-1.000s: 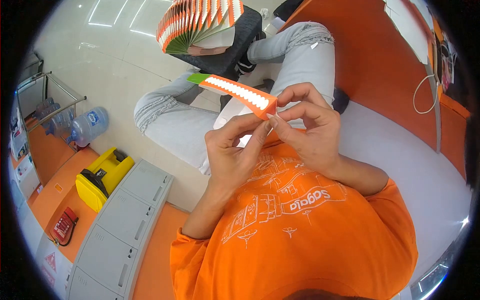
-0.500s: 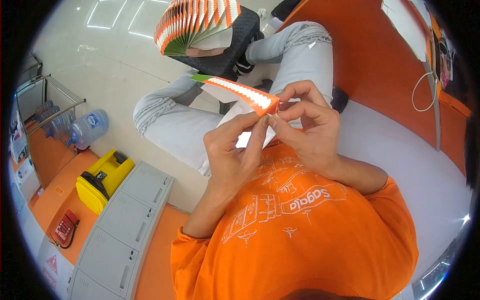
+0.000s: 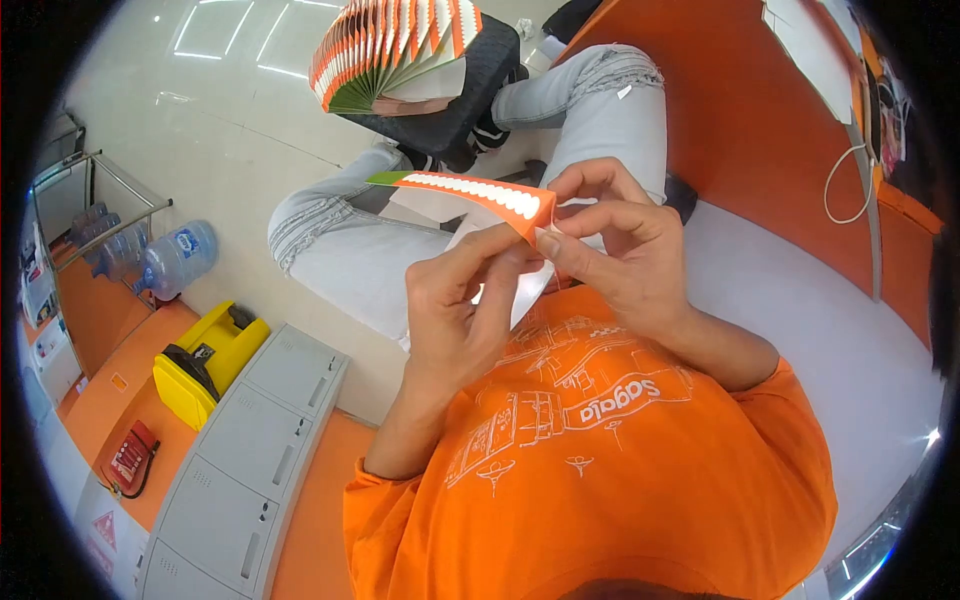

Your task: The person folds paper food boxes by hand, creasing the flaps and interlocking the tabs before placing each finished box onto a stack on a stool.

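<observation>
Both my hands pinch the near end of a folded paper card (image 3: 525,200), orange with a white scalloped strip and a green tip pointing left. My left hand (image 3: 450,310) is closed on its lower edge, the thumb and index finger together. My right hand (image 3: 630,250) grips the orange corner between thumb and fingers. White paper flaps hang below the card, partly hidden behind my left hand. Beyond my knees, a fanned stack of similar orange, white and green cards (image 3: 395,50) lies on a black stool (image 3: 490,75).
Grey lockers (image 3: 245,430) stand at the lower left beside a yellow bin (image 3: 205,365). Large water bottles (image 3: 175,258) lie near a metal rack (image 3: 125,190). An orange panel (image 3: 740,140) rises on the right, with a white cable (image 3: 832,190) hanging by it.
The card's green end has swung down and left, so the card lies flatter. My left thumb has drawn back slightly from the corner, and my right fingers have shifted a little.
</observation>
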### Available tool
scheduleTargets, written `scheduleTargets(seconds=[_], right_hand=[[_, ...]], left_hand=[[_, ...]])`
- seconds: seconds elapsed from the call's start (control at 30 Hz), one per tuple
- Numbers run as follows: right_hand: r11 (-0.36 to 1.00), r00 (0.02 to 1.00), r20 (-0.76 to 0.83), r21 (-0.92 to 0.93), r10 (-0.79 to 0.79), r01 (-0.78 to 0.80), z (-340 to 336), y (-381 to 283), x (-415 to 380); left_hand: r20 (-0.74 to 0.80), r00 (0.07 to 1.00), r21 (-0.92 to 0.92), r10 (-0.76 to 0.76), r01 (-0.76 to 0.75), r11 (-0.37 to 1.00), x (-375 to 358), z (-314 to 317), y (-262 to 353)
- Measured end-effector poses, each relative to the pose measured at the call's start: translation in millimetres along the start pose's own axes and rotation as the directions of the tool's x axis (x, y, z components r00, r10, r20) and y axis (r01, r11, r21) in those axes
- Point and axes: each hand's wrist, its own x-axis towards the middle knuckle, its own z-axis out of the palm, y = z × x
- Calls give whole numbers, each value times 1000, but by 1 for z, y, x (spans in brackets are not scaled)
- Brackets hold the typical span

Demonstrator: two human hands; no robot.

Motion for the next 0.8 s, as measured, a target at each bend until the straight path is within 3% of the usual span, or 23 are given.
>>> scheduleTargets(seconds=[0.1, 0.17, 0.27, 0.33, 0.37, 0.43, 0.6, 0.67, 0.73, 0.8], right_hand=[[999, 997, 73, 48, 17, -21, -5, -3, 2], [996, 989, 127, 59, -71, 64, -8, -4, 2], [998, 985, 171, 60, -30, 20, -15, -7, 3], [996, 983, 158, -4, -92, 93, -17, -4, 3], [984, 976, 153, -69, -152, 164, -17, -3, 4], [976, 974, 120, -77, -192, 202, -12, -7, 4], [936, 949, 132, -171, -287, 307, -10, -13, 8], [891, 904, 154, -169, -398, 421, -8, -14, 12], [877, 901, 164, -213, -402, 431, -6, -20, 11], [861, 895, 180, -251, -408, 443, -6, -21, 12]], left_hand=[[-28, 998, -155, -56, 51, 987, 6, 3, -1], [-58, 995, -244, -82, 65, 968, 5, 0, 0], [87, 986, -239, -145, 162, 957, 5, -9, -1], [65, 998, -94, -7, 13, 995, 5, -7, -4], [63, 998, -92, -8, 13, 996, 8, -6, -6], [-56, 979, -32, 195, -197, 980, 13, -2, -9], [-46, 977, -98, 210, -214, 972, 16, -3, -9], [-40, 977, -113, 210, -213, 970, 18, -4, -8], [11, 961, -208, 275, -267, 941, 23, -3, -8], [11, 969, -264, 246, -234, 936, 23, -2, -6]])
